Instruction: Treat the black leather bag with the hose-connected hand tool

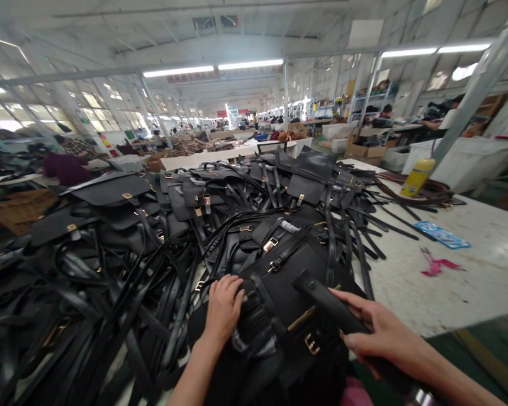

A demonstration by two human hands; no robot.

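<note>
A black bag (275, 293) with gold-coloured buckles and a zip lies right in front of me at the table's near edge. My left hand (225, 301) rests on its left part, palm down, with the fingers lying over the dark material. In my right hand (370, 327) is a wide black strap (322, 296), pinched between thumb and fingers over the bag's right side. The strap's free end points up and to the left, and its other end runs down below my hand. A gold buckle (311, 344) shows on the bag between my hands.
Black bags with loose straps (122, 225) are heaped across the left and back of the table (406, 293). On the right are a yellow bottle (418, 176), coiled brown straps (442, 194), a blue patterned piece (442, 234) and a small pink tool (440, 264). People sit farther back.
</note>
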